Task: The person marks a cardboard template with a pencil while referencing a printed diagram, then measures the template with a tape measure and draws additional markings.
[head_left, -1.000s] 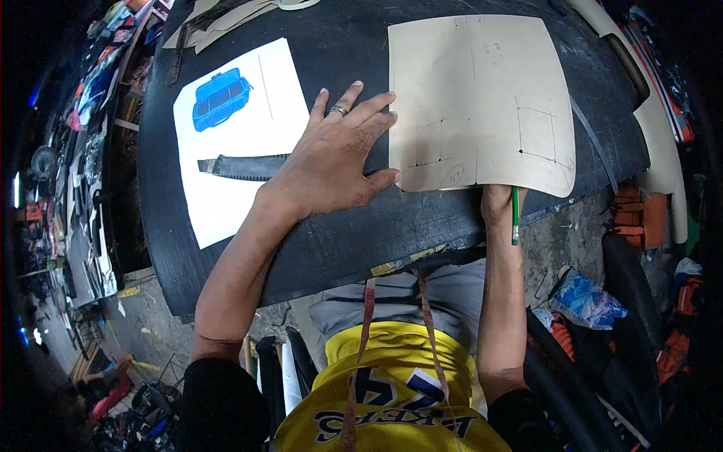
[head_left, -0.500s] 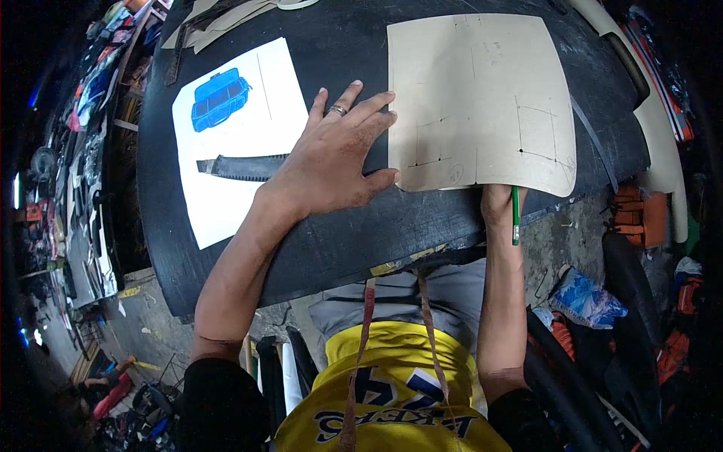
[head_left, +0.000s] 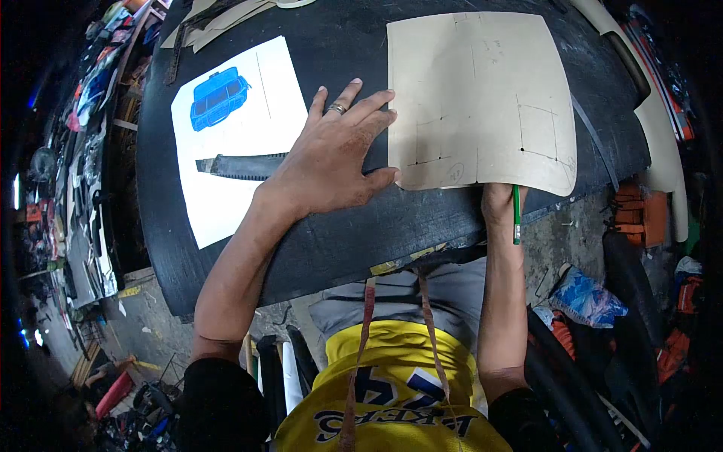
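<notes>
My left hand (head_left: 331,154) lies palm down with fingers spread, its fingertips and thumb at the left edge of a tan card sheet (head_left: 489,90). The sheet bears pencil lines, small rectangles and dark dots. My right hand (head_left: 497,200) reaches under the sheet's lower edge, so its fingers are mostly hidden. A green pencil (head_left: 517,218) sticks out from that hand toward me. Partly under my left hand and wrist is a black strip with a ridged edge (head_left: 241,166). It rests on white paper (head_left: 215,203) with a picture of a blue bag (head_left: 220,98).
The black table (head_left: 339,252) has a curved outline. Tan card scraps (head_left: 226,26) lie at its far left, and a thin grey strip (head_left: 595,139) is at the right. A tape measure (head_left: 365,316) hangs from my neck. Rolls and orange items (head_left: 636,215) stand at the right.
Almost nothing differs. The card sheet has risen very slightly at its lower edge, and the pencil has tipped a little to the right. My left hand has stayed in place.
</notes>
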`<state>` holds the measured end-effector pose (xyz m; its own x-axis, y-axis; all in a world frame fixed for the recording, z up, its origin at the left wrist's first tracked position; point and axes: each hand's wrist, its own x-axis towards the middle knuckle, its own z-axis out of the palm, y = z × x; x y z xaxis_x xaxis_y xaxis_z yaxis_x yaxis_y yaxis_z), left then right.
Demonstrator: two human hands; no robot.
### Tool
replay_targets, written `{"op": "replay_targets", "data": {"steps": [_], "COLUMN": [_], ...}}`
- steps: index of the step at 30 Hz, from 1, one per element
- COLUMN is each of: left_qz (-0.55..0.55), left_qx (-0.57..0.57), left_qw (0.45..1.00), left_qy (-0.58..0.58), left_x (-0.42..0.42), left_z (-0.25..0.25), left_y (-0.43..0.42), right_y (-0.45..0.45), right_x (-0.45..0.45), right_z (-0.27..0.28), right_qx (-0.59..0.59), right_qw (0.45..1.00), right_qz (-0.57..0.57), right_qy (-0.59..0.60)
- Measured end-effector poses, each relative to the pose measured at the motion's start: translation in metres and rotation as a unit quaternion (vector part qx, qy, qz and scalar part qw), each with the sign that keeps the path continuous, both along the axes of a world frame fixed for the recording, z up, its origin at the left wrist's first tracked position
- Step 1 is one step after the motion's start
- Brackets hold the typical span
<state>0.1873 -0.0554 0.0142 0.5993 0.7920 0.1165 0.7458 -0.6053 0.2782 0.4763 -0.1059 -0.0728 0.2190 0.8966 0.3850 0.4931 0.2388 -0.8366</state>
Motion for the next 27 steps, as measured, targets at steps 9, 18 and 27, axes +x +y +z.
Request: {"op": "replay_targets", "data": {"steps": [9,18,27], "left_qz": [0.002,-0.002,-0.001], "left_qx": [-0.001,-0.001,0.001], "left_qw": [1.0,1.0,1.0], "left_qy": [0.0,-0.004,-0.001], "left_x": [0.0,0.0,0.0], "left_z": [-0.001,0.0,-0.001], "left_y": [0.001,0.0,0.001], "right_y": [0.001,-0.001,0.001], "right_x": [-0.004,-0.002,-0.004], "right_z": [0.012,0.01,0.011], "right_qx": [0.019,-0.018,0.013], "right_qw": [1.0,1.0,0.999], "right_qz": [-0.015,-0.018,-0.027], "right_qy": [0.001,0.003,-0.015]}}
